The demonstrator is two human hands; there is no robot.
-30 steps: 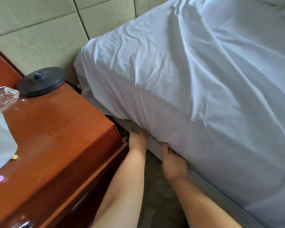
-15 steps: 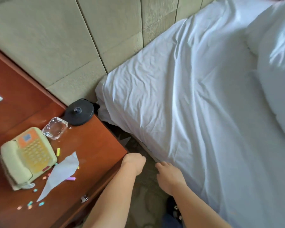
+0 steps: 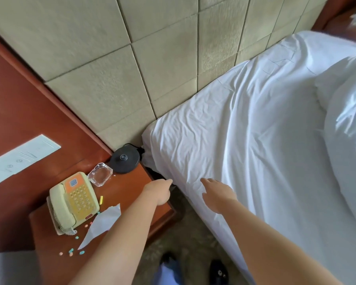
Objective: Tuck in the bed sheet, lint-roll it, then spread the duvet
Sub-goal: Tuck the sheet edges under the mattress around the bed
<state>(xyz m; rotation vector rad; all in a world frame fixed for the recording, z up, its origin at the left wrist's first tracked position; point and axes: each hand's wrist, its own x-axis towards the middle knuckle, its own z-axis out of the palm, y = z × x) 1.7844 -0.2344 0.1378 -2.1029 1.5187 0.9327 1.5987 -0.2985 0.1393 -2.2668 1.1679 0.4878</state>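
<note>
Left hand [image 3: 159,191], fingers curled, empty, hangs beside the wrinkled white bed sheet [image 3: 245,145]; right hand [image 3: 216,193] extends open over its near edge.

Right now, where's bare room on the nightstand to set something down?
Free: the bare wood on the nightstand between the kettle base and the left hand. Crowded: the telephone, glass ashtray, paper scrap and scattered coloured bits.

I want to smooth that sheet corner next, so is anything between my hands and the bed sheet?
Nothing visible is. The right hand reaches out over the bed sheet near the mattress edge. The left hand hangs over the gap beside the nightstand, with no object between it and the sheet's edge.
</note>
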